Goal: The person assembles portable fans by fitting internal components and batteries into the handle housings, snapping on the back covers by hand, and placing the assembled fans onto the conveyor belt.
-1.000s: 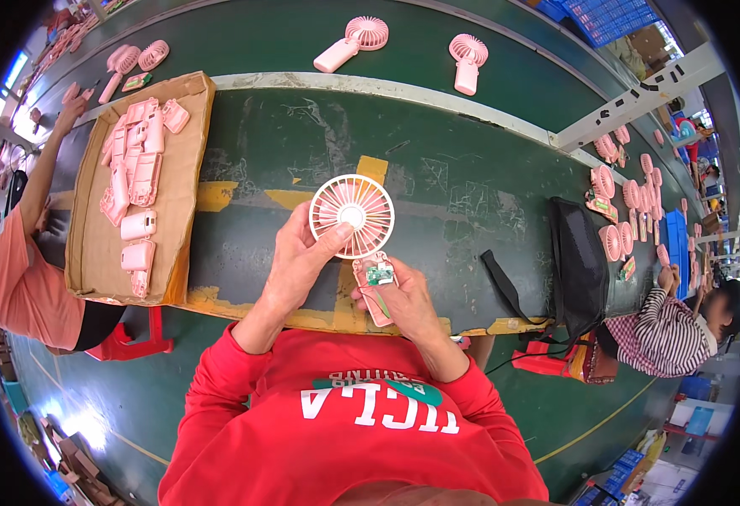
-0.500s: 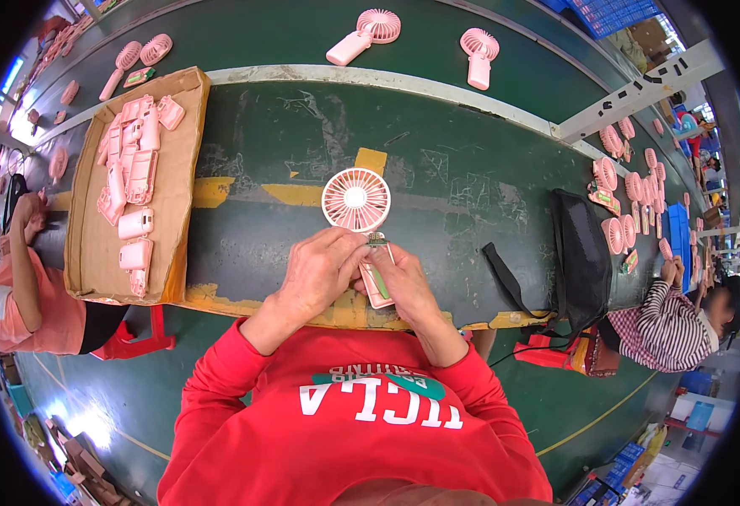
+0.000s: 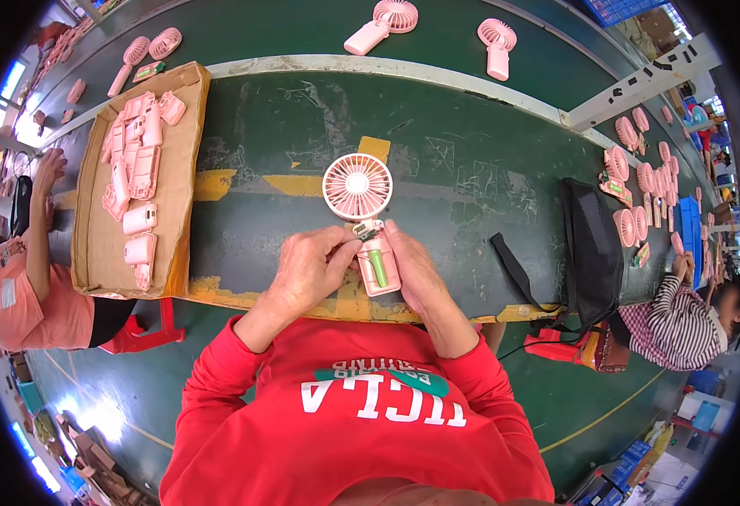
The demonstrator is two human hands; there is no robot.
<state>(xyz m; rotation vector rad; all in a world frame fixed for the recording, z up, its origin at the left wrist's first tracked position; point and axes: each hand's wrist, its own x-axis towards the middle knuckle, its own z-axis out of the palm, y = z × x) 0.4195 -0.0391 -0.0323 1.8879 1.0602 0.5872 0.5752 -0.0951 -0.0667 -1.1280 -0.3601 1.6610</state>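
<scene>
A pink handheld fan (image 3: 357,187) lies in front of me, its round grille away from me and its open handle shell (image 3: 389,281) toward me. A green cylindrical battery (image 3: 376,267) sits in the handle. Where the handle meets the fan head, a small circuit board (image 3: 365,228) sticks up. My left hand (image 3: 309,268) pinches the board's edge between thumb and fingertips. My right hand (image 3: 416,271) is closed along the right side of the handle, with its thumb near the board; its other fingers are partly hidden.
A cardboard tray (image 3: 182,169) of pink casing parts stands at the left. A black bag (image 3: 591,253) with a strap lies at the right. Beyond the pale rail, more pink fans (image 3: 496,46) lie on a green surface. Co-workers sit on both sides.
My right hand has shifted to the handle's right side, so the battery and open shell show more. My left fingers stay at the board. The whole view has shifted slightly.
</scene>
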